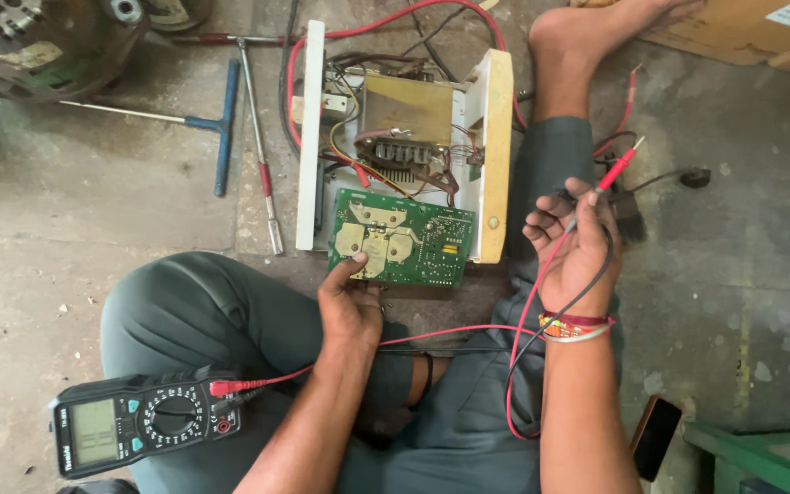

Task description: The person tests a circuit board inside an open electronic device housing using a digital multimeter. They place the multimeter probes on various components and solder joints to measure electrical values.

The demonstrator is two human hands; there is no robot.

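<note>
Fingers [351,267] of my left hand [349,306] are curled on the near-left edge of the green circuit board [404,240], thumb on top, pinching it lightly. That board juts from the near end of the opened white case [496,155], which lies on the floor between my knees with its transformer [406,114] at the far end. My right hand [578,242], palm up and half closed, holds the red probe [616,166] and the black probe loosely together, tips pointing far-right. Their leads run to the multimeter [144,421] resting on my left thigh.

Held so close, the two probe tips could touch each other or bridge solder pads; the slack leads could also snag and drag the meter off my leg.

A brown cardboard box [742,32] with a white rectangular label sits far-right; a dark phone [656,437] lies near-right.
</note>
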